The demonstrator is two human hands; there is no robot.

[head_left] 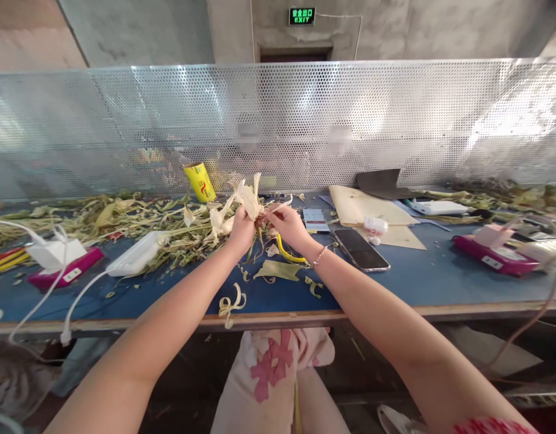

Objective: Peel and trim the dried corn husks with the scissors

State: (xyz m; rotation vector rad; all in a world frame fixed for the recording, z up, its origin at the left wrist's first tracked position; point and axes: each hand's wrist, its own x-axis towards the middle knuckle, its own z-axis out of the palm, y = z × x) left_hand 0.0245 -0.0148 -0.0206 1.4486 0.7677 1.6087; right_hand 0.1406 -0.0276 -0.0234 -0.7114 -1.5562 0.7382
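Over the middle of the blue counter (395,283), the left hand (240,232) clamps a pale, dry-husked corn ear (250,202) steady while the right hand (287,227) pinches one thin husk strip (278,208).

Over the middle of the table (440,283), the left hand (241,232) and right hand (289,226) meet around a cob (250,202). Husks (124,220) lie to their left, a roll (200,181) behind the husks. A phone (361,249) lies to their right, paper (354,205) behind it. A screen (169,120) stands behind all.
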